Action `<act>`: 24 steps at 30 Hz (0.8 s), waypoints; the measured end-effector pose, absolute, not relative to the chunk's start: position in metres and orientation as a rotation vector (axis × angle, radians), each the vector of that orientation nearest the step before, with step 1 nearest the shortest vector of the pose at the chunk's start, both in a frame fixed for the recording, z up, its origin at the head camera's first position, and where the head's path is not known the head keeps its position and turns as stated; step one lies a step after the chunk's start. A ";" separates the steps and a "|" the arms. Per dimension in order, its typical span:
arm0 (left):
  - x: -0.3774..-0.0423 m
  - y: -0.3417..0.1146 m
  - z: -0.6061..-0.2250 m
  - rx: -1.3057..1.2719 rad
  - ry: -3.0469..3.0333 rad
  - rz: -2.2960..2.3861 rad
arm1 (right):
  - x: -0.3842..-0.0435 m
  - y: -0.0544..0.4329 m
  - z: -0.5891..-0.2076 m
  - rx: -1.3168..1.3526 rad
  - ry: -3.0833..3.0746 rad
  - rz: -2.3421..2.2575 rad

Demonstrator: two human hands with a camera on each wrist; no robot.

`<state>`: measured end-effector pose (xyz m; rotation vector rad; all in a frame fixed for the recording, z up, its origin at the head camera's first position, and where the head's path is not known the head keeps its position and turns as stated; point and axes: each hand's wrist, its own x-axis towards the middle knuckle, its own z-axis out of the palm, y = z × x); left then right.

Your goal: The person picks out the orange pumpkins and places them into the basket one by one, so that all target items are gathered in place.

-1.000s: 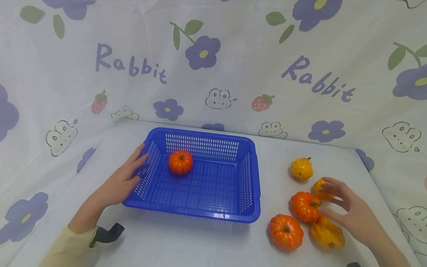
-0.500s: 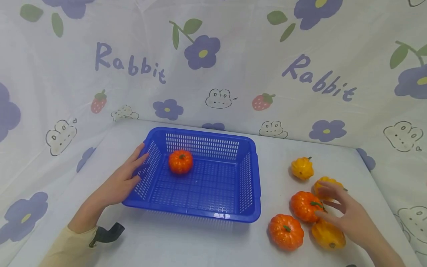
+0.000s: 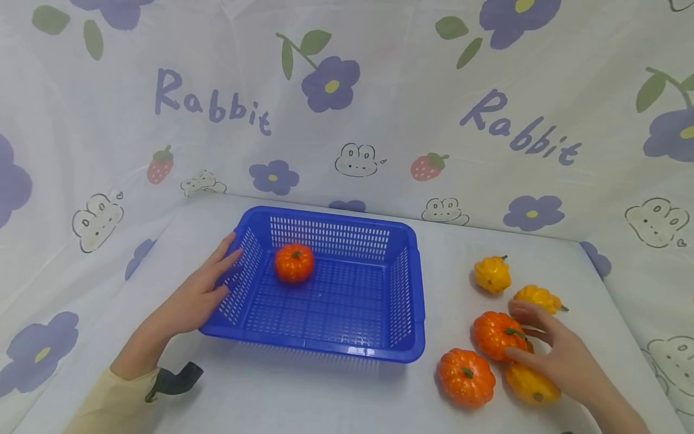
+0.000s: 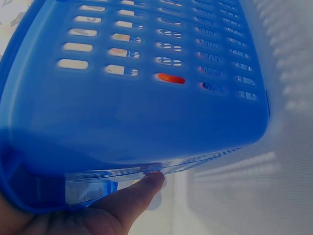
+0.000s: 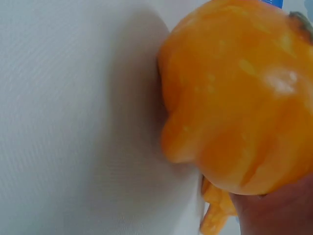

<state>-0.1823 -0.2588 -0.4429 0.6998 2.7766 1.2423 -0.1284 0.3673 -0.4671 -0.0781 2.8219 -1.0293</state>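
Note:
My left hand (image 3: 197, 295) grips the left rim of a blue plastic basket (image 3: 325, 346), fingers hooked over it. In the left wrist view, a finger (image 4: 146, 188) touches the basket's outer side (image 4: 132, 117). One orange pumpkin (image 3: 294, 263) sits inside, toward the back left. My right hand (image 3: 561, 355) is spread at the right side of another orange pumpkin (image 3: 494, 334), thumb and fingers curved around it with their tips at its edge. Below the hand lies a yellow gourd (image 3: 532, 384), partly covered. An orange-yellow ribbed gourd (image 5: 234, 103) fills much of the right wrist view.
A third orange pumpkin (image 3: 466, 378) rests nearer the front. Two small yellow gourds, one at the back (image 3: 492, 274) and one beyond the right hand (image 3: 537, 296), lie on the white tabletop (image 3: 347, 398). A printed cloth (image 3: 390, 108) hangs behind the table.
The right hand has moved from over the small yellow gourd down and left to the orange pumpkin, uncovering that gourd. The left hand and the basket have stayed in place.

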 end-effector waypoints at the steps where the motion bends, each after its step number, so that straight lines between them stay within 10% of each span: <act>1: -0.182 -0.259 -0.443 0.701 2.777 1.242 | -0.129 0.367 -0.467 -0.071 2.821 -1.020; 24: -0.183 -0.260 -0.445 0.729 2.783 1.236 | -0.134 0.364 -0.468 -0.114 2.839 -0.881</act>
